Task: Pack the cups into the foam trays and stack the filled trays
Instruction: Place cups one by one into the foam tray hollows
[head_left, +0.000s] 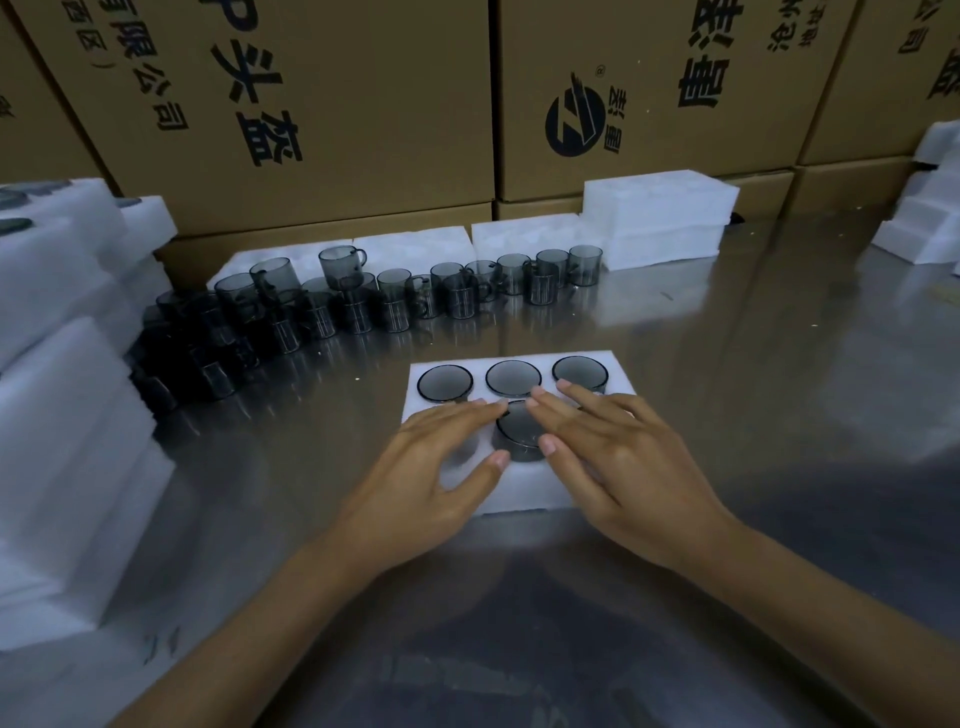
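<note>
Cups (511, 378) fill the foam tray (524, 488) under both flat hands (439, 467)

Work surface is a reflective metal table (753, 415). At frame centre a white foam tray (524, 491) is laid directly on it. A cluster of smoked-glass cups (363, 306) is stood in a band from the left edge to upper centre. Stacked foam blocks (57, 415) are piled at the left; more foam trays (660, 223) are set at upper centre-right, with foam pieces (919, 228) at the far right edge.
</note>
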